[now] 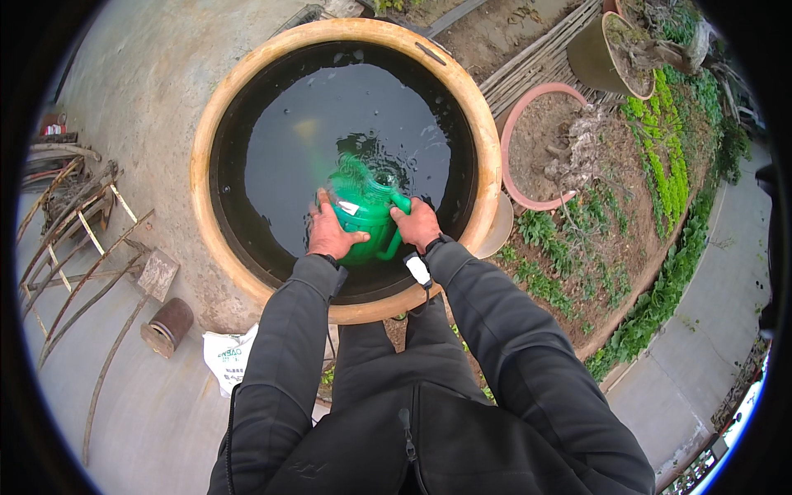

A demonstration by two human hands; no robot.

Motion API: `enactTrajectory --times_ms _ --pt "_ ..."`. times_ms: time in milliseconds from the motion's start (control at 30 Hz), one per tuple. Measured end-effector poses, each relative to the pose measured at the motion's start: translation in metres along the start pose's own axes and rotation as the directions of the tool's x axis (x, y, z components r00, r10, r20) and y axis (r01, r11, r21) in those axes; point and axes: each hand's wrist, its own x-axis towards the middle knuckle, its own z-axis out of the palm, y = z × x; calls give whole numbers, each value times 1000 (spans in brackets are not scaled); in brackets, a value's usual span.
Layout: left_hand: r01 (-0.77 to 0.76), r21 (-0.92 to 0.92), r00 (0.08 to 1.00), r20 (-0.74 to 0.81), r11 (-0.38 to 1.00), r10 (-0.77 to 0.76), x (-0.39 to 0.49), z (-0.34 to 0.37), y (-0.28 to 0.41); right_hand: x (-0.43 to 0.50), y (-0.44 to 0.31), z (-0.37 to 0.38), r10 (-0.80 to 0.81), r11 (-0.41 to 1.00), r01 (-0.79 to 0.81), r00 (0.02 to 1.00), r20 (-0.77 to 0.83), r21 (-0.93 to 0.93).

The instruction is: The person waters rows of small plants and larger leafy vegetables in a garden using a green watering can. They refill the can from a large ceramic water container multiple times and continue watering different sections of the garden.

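Note:
A green plastic watering can (365,223) lies partly under the dark water of a large round vat, whose thick tan rim (205,179) circles it. My left hand (334,230) presses on the can's left side, thumb spread across its body. On the other side my right hand (417,224) is closed around the can's green handle. The can's spout runs under the water, away from me, towards a blurred yellowish rose (306,130). Ripples spread by the can's opening. A white device (418,270) on a black cable hangs by my right wrist.
Right of the vat stand a pink-rimmed pot (511,161) with a gnarled stump and a tan planter (588,59), beside green plants (659,154). To the left are a wooden-handled shovel (159,274), a rusty cylinder (172,322), a white sack (226,359) and bent poles (93,260).

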Motion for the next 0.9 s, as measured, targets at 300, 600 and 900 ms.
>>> enactTrajectory --times_ms 300,600,900 --pt "10 -48 1000 23 999 -9 3 -4 -7 -6 -10 6 -25 999 25 1000 14 -30" --pt "18 -56 999 -25 998 -20 2 -6 2 2 -4 11 -67 998 67 998 -2 -19" --pt "16 -1 998 -62 1000 -16 10 1 2 5 -5 13 -66 996 64 998 -23 -62"
